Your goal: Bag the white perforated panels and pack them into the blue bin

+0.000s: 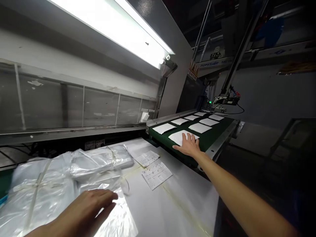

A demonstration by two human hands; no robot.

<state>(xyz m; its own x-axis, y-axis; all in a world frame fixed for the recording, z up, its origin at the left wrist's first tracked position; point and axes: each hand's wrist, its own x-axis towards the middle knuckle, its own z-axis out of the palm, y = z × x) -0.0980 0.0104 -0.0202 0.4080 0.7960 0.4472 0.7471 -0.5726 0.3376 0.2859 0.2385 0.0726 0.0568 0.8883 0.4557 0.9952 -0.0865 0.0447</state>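
My right hand (189, 144) reaches out over the near end of the green conveyor belt (214, 134), its fingers spread on a thin white panel (178, 137). Part of that panel is hidden under the hand. My left hand (95, 205) hovers at or just above a sheet of clear plastic film (120, 215), fingers stretched and thumb apart, with nothing visible in it. Between the hands, two white moulded plastic panels (158, 175) with raised details lie on the white-covered table (180, 204).
Several more white panels (200, 127) lie in rows along the belt. Tied bundles of clear plastic bags (101, 161) cover the table's left side. A lit tube lamp (118, 26) hangs overhead. A robotic arm (227, 98) stands past the belt's far end.
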